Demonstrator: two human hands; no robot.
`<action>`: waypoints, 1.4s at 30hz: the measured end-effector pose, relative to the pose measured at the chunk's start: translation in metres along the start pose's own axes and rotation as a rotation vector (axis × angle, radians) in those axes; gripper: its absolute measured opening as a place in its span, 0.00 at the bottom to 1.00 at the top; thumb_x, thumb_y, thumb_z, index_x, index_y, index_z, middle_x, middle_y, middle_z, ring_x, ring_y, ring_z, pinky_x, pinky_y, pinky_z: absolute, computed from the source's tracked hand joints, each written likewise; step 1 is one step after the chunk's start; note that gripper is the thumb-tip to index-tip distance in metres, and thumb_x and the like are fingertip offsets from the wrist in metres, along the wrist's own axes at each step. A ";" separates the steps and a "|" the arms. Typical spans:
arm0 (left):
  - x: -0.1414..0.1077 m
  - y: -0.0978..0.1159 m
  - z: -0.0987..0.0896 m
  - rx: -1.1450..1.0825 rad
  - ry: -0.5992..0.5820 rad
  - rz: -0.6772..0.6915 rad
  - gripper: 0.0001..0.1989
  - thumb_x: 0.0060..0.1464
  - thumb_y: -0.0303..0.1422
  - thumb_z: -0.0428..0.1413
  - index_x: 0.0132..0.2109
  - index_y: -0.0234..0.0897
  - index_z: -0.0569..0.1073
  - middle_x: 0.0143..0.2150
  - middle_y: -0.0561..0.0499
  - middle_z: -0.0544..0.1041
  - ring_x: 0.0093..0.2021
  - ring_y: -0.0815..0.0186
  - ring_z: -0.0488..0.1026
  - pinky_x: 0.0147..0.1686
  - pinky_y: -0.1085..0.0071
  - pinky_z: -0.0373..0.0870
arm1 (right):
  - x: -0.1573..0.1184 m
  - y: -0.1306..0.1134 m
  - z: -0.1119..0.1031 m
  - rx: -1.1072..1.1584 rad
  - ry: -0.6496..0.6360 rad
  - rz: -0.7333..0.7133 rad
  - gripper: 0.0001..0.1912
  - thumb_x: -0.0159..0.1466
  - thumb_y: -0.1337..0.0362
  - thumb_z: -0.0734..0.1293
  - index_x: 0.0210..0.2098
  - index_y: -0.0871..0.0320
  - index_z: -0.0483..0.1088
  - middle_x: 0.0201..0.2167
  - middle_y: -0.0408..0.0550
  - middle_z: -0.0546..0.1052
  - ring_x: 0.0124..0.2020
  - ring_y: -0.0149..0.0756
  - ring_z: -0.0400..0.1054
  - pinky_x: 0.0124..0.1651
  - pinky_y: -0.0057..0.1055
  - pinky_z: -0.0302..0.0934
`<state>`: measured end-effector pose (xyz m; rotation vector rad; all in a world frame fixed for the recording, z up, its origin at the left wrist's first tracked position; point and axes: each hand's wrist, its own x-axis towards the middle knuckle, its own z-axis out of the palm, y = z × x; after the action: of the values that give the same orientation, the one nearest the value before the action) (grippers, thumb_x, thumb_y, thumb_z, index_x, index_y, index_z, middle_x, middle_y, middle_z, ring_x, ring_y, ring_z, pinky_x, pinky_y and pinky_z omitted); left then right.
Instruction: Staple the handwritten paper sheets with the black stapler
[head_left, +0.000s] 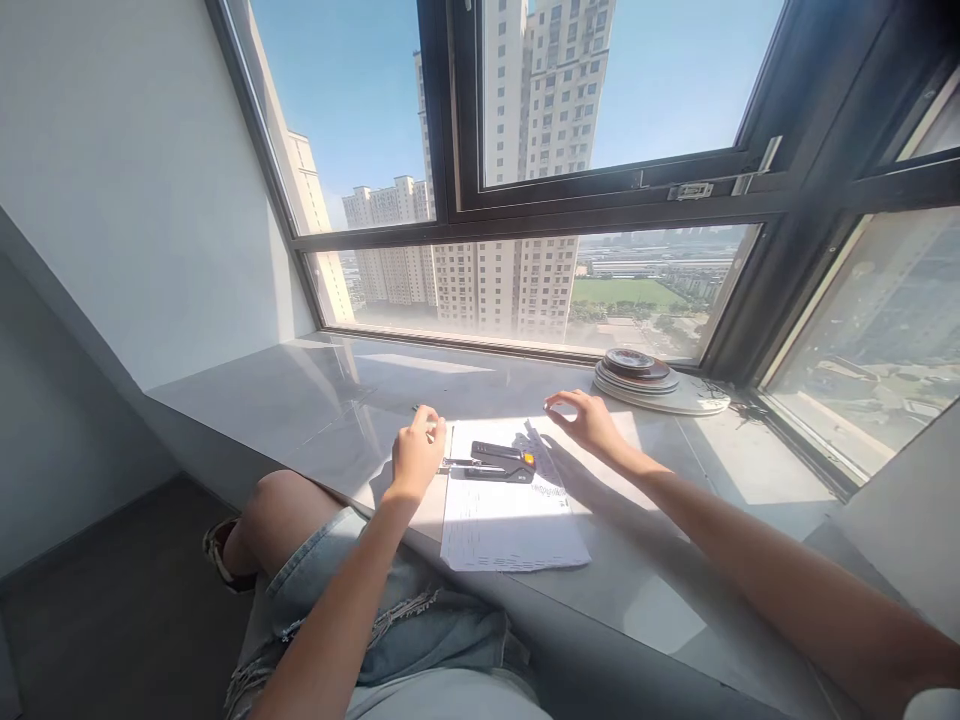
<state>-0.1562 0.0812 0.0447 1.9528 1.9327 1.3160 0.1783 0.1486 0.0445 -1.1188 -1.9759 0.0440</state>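
Observation:
My left hand [418, 452] is raised at the left edge of a stack of white paper [514, 535], its fingers curled together. A bit of something dark shows at its fingertips, too small to name. To the right, above the paper's far edge, my right hand [589, 422] pinches thumb and forefinger together at a tiny pale thing I cannot make out. Between the hands, a black stapler [510, 465] with an orange-yellow part lies on the paper. A slim silver-and-black piece [472, 465] sticks out leftward along it; whether it belongs to the stapler is unclear.
The paper rests on a pale tiled window ledge [660, 600]. A stack of round plates or lids [634, 375] stands at the back right, by the window frame [517, 215]. My bent knee [289, 510] is below the ledge's front edge, and a white wall [165, 200] rises at left.

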 end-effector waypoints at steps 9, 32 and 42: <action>0.084 -0.093 0.034 0.250 -0.218 0.057 0.19 0.65 0.28 0.54 0.60 0.36 0.76 0.73 0.36 0.66 0.71 0.47 0.68 0.68 0.55 0.67 | -0.010 0.082 0.013 -0.402 -0.306 0.140 0.15 0.72 0.64 0.62 0.44 0.54 0.82 0.41 0.54 0.85 0.46 0.46 0.76 0.52 0.35 0.66; 0.071 -0.093 0.023 0.083 -0.188 -0.018 0.05 0.58 0.25 0.57 0.36 0.40 0.75 0.45 0.47 0.77 0.44 0.62 0.76 0.45 0.69 0.70 | -0.017 0.078 0.020 -0.418 -0.062 0.255 0.10 0.69 0.67 0.62 0.44 0.56 0.75 0.41 0.57 0.80 0.44 0.49 0.69 0.47 0.38 0.61; 0.050 -0.073 0.019 -0.214 -0.098 -0.092 0.09 0.68 0.31 0.51 0.51 0.41 0.73 0.44 0.47 0.84 0.38 0.63 0.79 0.38 0.70 0.72 | -0.010 -0.018 0.028 0.133 0.027 0.079 0.13 0.60 0.74 0.61 0.38 0.54 0.73 0.38 0.49 0.80 0.39 0.43 0.70 0.43 0.37 0.63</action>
<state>-0.2095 0.1473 0.0132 1.7716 1.7351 1.3164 0.1487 0.1405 0.0274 -1.1050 -1.8753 0.1978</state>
